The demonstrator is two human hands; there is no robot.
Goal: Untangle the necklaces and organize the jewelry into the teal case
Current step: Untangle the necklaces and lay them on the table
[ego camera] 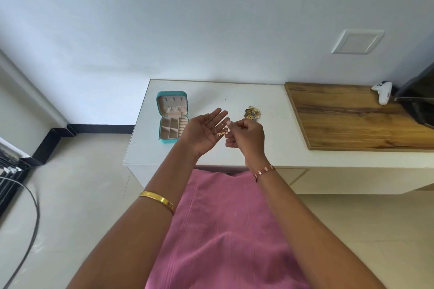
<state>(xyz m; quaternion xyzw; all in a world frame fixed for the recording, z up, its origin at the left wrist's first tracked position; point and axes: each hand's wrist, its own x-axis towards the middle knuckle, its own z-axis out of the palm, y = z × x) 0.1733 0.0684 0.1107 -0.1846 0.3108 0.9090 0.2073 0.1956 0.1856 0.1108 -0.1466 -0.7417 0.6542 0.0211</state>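
Note:
The teal case (172, 117) lies open on the white table (265, 101), its lid up and its beige compartments showing. My left hand (203, 132) is held palm-up over the table with straight fingers, and a thin gold necklace (220, 133) with a script pendant lies across its palm. My right hand (245, 135), just to the right, has curled fingers and pinches the chain near the pendant. A small heap of gold jewelry (252, 113) lies on the table behind my right hand.
A wooden board (352, 119) covers the table's right part, with a white game controller (382, 91) and a dark screen (418, 101) at its far end. A cable (32, 218) runs over the tiled floor at left. Pink cloth (223, 230) covers my lap.

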